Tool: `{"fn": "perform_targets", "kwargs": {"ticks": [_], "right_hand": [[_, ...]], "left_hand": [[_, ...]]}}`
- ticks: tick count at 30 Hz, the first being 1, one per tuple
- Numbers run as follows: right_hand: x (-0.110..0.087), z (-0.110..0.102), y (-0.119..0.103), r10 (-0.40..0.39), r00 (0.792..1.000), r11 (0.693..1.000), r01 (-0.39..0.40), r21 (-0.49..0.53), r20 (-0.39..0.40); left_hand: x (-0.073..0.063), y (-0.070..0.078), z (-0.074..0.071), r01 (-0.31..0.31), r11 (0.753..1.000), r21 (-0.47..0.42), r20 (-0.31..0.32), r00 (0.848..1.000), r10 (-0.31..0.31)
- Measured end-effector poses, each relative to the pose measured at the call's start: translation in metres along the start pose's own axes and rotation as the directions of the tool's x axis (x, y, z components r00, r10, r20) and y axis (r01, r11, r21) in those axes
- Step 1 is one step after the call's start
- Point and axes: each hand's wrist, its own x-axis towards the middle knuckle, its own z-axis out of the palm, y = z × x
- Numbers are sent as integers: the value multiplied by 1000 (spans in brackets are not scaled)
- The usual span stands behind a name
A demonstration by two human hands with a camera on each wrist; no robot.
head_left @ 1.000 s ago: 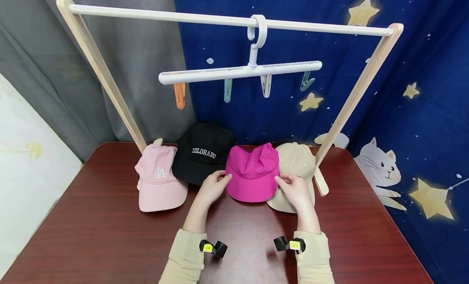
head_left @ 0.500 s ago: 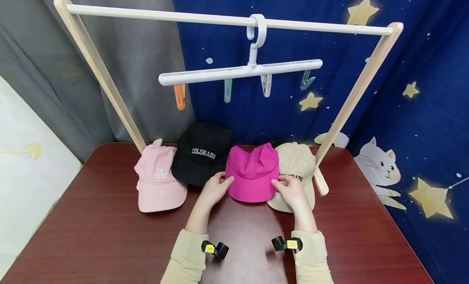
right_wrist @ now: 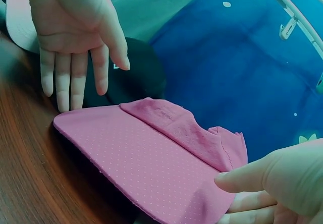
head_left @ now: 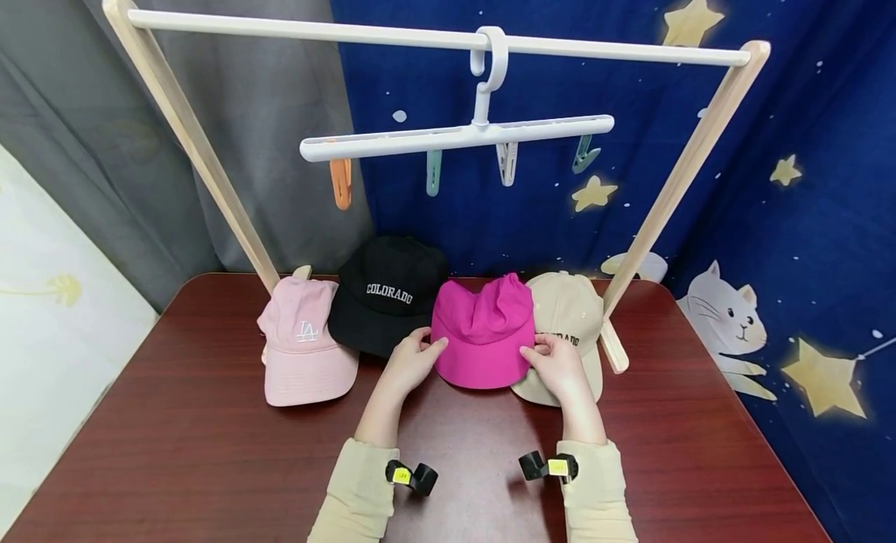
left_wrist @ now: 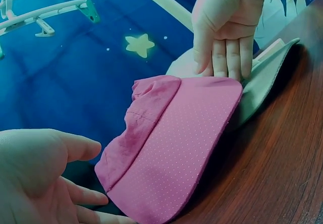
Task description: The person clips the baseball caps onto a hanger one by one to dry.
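Note:
A magenta cap (head_left: 483, 333) with a crumpled crown sits between my two hands, its brim toward me. At the brim's left edge is my left hand (head_left: 411, 362); its fingers are straight, their tips at the edge, and the thumb stands apart from them in the right wrist view. My right hand (head_left: 560, 364) pinches the other end of the brim (right_wrist: 136, 158), thumb over the front and fingers partly hidden behind. Behind the right hand lies a beige cap (head_left: 563, 298), partly covered. A black cap (head_left: 392, 282) with COLORADO lettering is beside the left hand.
A pink LA cap (head_left: 308, 348) lies at the left of the brown table (head_left: 175, 450). Wooden rack posts (head_left: 192, 138) rise on both sides. From the rack's bar (head_left: 301, 27) hangs a white hanger (head_left: 399, 141) with several clips, above the caps.
Since one second ago my right hand has shifted slightly left onto the magenta brim, uncovering some lettering on the beige cap. The left hand has barely moved; the caps look unmoved.

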Motion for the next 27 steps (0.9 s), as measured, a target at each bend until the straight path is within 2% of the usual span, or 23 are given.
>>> {"fn": "perform_targets", "kwargs": {"ticks": [11,19,27], "right_hand": [[1,-1,-1,9,1000,1000,-8,13,-18],[1,-1,-2,7,999,999,-5,34,-50],[1,-1,-4,25,996,997,-19,72,-80]], "left_hand": [[0,1,-1,0,1000,-18,-6,1000,0],[0,0,-2,25,994,-106,-15,1000,-27],[-1,1,-2,6,982,-190,-48,999,-15]]}}
